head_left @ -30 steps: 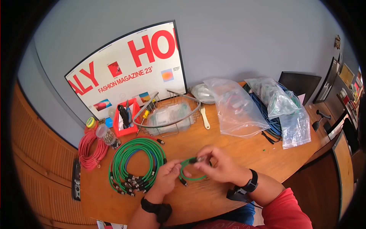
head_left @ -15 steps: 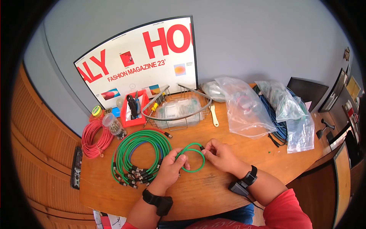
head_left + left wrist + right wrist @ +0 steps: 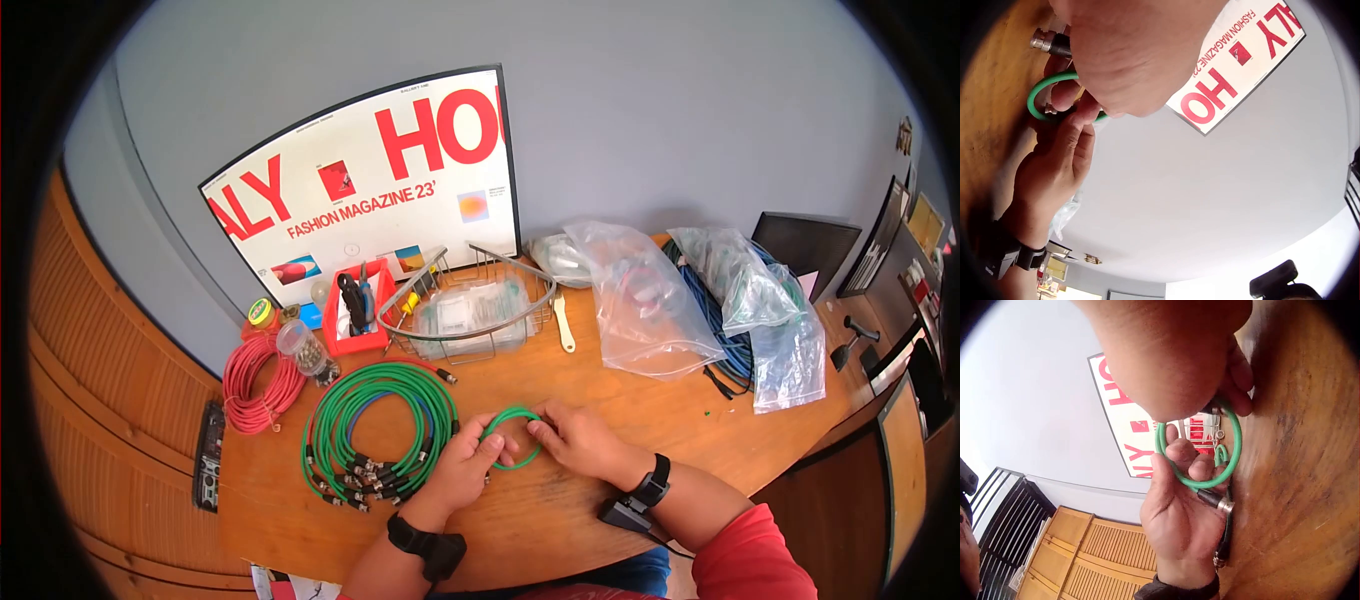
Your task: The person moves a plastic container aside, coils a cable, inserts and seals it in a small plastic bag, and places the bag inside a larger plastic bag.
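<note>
The left hand [image 3: 466,468], its fingers curled, grips a looped green cable [image 3: 1237,439] that lies between it and the right hand [image 3: 586,440], whose thumb and fingers pinch the loop's other side (one connector [image 3: 1211,499] juts across the left palm), with a bigger coil of cables [image 3: 325,425] just left of the left hand.

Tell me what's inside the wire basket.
Clear plastic packets fill much of the wire basket; a yellow item shows at its left end, though I can't tell if it's inside. The packets hide whatever lies beneath them, and their contents are unclear.
</note>
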A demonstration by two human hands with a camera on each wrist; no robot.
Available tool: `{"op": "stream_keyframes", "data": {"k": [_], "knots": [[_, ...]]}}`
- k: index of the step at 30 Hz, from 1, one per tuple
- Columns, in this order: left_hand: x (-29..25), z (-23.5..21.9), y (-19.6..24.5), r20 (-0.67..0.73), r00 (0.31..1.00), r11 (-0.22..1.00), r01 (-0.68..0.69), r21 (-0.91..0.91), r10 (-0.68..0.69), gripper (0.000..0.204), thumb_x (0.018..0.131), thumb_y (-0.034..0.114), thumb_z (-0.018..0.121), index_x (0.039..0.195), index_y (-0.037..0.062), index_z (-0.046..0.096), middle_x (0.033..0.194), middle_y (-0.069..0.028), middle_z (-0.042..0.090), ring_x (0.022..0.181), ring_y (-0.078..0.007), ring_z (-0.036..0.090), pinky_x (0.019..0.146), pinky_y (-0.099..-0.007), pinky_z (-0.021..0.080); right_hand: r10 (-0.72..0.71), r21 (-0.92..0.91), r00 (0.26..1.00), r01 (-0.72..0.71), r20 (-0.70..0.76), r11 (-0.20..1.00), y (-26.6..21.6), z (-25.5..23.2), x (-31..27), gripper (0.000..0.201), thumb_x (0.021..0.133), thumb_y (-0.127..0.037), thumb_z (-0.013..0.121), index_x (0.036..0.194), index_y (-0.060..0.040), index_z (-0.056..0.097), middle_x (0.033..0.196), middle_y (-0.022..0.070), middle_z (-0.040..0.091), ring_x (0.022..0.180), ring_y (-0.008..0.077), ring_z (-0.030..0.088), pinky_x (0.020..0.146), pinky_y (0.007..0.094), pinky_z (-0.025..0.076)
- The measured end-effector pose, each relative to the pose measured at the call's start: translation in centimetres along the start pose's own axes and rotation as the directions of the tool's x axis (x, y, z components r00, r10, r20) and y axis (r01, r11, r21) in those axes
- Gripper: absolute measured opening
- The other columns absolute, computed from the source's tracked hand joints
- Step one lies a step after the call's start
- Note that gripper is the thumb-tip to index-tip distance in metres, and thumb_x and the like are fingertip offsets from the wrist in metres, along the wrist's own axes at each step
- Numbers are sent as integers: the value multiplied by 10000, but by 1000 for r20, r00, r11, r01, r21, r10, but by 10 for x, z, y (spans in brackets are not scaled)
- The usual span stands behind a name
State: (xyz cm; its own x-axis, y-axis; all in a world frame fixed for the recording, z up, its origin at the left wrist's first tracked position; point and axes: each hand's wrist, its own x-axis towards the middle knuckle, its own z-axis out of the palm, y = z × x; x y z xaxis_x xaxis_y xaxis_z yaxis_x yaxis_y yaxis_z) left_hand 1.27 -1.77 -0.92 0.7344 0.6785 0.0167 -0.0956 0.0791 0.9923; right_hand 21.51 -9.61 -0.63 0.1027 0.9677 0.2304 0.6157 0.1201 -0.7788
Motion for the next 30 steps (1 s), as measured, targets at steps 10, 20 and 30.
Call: {"op": "stream_keyframes", "data": {"k": [10, 20, 30], "knots": [[1, 3, 8, -200, 947, 914, -162, 373, 250, 471, 952, 202, 630, 1352, 11, 471, 1214, -122, 597, 1134, -214, 568, 974, -341, 450, 20, 132, 973, -51, 228, 990, 2, -6, 5, 182, 991, -191, 561, 1026, -36, 649, 887, 152, 674, 808, 297, 655, 736, 375, 517], [-49, 85, 272, -443, 262, 407, -872, 272, 857, 826, 933, 533, 440, 1517, -22, 254, 1507, -255, 382, 1360, -337, 439, 1143, -410, 300, -39, 132, 974, 9, 224, 991, 6, -1, 6, 201, 997, -229, 545, 1020, -49, 631, 826, 125, 680, 757, 312, 659, 689, 405, 515], [-50, 85, 270, -338, 296, 412, -840, 353, 893, 793, 934, 504, 448, 1504, -22, 280, 1503, -250, 390, 1348, -333, 452, 1127, -401, 319, -17, 86, 977, -2, 211, 996, 1, -3, 6, 220, 994, -263, 547, 1011, -61, 632, 847, 124, 692, 787, 321, 666, 697, 410, 517]]}}
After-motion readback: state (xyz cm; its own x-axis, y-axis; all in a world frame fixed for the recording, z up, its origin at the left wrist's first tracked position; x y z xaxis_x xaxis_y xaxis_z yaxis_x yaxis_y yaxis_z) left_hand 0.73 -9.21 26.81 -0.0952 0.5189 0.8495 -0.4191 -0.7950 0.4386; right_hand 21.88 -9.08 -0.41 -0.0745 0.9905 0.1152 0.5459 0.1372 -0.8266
